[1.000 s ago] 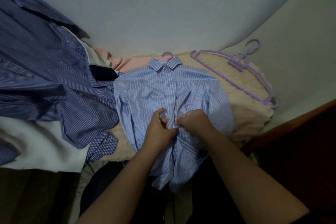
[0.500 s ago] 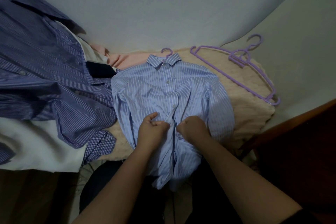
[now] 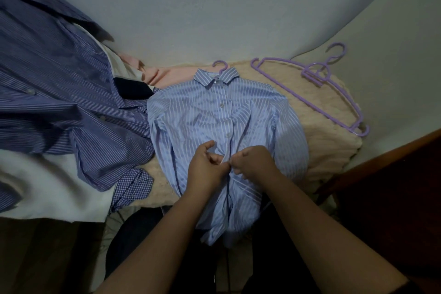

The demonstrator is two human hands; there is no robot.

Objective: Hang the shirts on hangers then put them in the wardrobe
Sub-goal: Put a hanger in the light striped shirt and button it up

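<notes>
Light blue striped shirt (image 3: pixel 214 122) lies flat on cream blanket (image 3: pixel 329 126), collar away from person, purple hanger hook (image 3: pixel 220 65) poking out above collar; left hand (image 3: pixel 206 167) and right hand (image 3: pixel 254 162) both pinch the shirt's button placket mid-front; spare purple hangers (image 3: pixel 317 79) right of shirt; dark striped shirt (image 3: pixel 59 102) left of it.
</notes>
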